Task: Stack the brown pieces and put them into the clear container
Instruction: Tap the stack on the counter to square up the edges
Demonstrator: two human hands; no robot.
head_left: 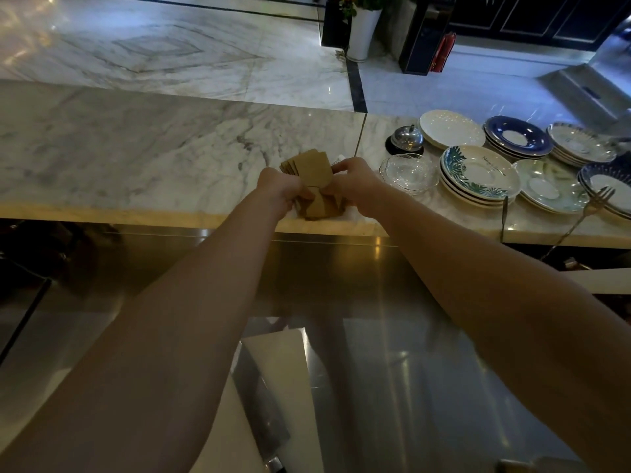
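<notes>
A fanned bundle of flat brown pieces [311, 172] sits on the marble counter [136, 155] near its front edge. My left hand [280, 192] grips the bundle's left side and my right hand [355, 184] grips its right side, fingers closed on the pieces. More brown pieces [319, 210] show below and between my hands. The clear container is hard to make out; only a pale clear edge [338, 159] peeks out behind my right hand.
To the right stand a metal call bell [406, 138], a clear glass dish [409, 172] and several stacks of plates [478, 175]. A fork [594, 203] and another utensil overhang the counter edge. A steel worktop [392, 285] with a knife lies below.
</notes>
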